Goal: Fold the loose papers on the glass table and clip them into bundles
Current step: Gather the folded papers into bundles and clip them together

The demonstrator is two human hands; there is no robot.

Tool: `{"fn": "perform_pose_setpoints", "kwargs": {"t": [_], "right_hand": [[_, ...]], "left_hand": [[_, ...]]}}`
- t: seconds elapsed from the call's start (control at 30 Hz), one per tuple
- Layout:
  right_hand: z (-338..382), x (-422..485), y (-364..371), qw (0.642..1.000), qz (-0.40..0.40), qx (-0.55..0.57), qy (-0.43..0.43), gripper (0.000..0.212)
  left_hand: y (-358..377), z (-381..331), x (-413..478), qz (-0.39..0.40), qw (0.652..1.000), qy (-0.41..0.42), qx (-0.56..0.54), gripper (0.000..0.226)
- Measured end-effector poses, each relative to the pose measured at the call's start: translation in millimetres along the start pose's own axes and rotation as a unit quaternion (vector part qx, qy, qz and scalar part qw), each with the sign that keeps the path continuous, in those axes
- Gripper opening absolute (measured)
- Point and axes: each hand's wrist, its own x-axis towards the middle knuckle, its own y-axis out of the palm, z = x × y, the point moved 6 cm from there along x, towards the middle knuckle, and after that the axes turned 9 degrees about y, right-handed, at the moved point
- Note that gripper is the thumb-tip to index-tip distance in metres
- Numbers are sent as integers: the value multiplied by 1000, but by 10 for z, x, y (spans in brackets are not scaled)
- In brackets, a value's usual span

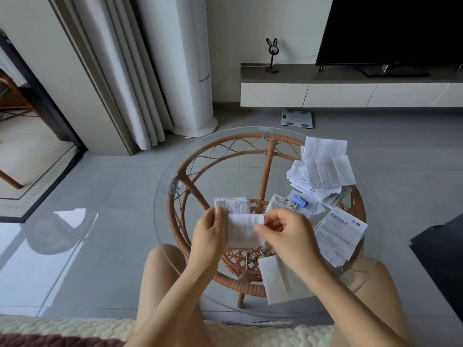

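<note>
Both forearms reach forward over the round glass table (pixel 164 229); the left hand (pixel 210 232) grips the left edge of a folded paper (pixel 244 232), thumb on top; the right hand (pixel 285 229) pinches its right edge with curled fingers; the thin, creased sheet is held just above the glass; printed loose papers (pixel 323 171) fan out at the far right, near a blue binder clip (pixel 300 202); a woven rattan base (pixel 172 209) shows beneath.

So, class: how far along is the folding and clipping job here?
Done, apparently: one folded stack. In hand: left hand and right hand pinch a folded paper. Left: the loose pile, a flat leaflet, and clipping; a blue clip lies nearby.
</note>
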Motion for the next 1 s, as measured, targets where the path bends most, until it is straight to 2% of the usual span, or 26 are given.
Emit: {"fn": "perform_pose_setpoints", "kwargs": {"t": [0.03,0.07,0.13,0.17,0.2,0.27,0.4,0.53,0.6,0.63,0.7,0.77,0.83,0.87,0.93,1.0], "right_hand": [[-39,20,-53,997,2,62,39,6],[-73,20,-85,981,17,169,93,3],[-118,-27,15,901,63,378,204,5],[-107,-65,100,875,78,415,237,6],[-100,-96,185,875,87,404,253,5],[-96,-116,353,901,83,338,258,4],[-146,-70,460,939,9,239,247,16],[-144,-32,534,937,5,236,258,14],[-164,-21,552,938,11,223,265,15],[-180,-12,554,944,14,205,257,18],[-200,26,470,970,5,126,206,19],[-210,103,249,986,-60,-60,142,15],[-232,229,35,956,-115,-255,90,33],[-251,310,-3,939,-112,-318,66,43],[-320,459,58,907,-49,-417,20,64],[-356,510,211,870,19,-493,-13,74]], "left_hand": [[-18,22,-7,-13,1000,-18,-20,35],[-26,40,-14,-26,999,-28,-38,33],[-27,39,-33,-52,996,-29,-67,33],[-11,40,-40,-61,994,-31,-84,33],[21,40,-45,-67,991,-39,-109,32],[82,59,-35,-79,984,-61,-151,31],[139,109,-14,-92,970,-81,-208,31],[183,121,-17,-54,972,-67,-218,37],[191,144,-2,-54,976,-59,-204,22],[182,147,4,-61,977,-54,-195,8],[160,160,24,-77,981,-49,-170,9],[128,182,67,-85,982,-51,-161,12],[82,200,126,-96,982,-55,-153,15],[61,214,157,-102,981,-57,-152,16],[27,228,207,-111,980,-63,-153,17],[12,245,248,-111,979,-72,-157,17]]}}
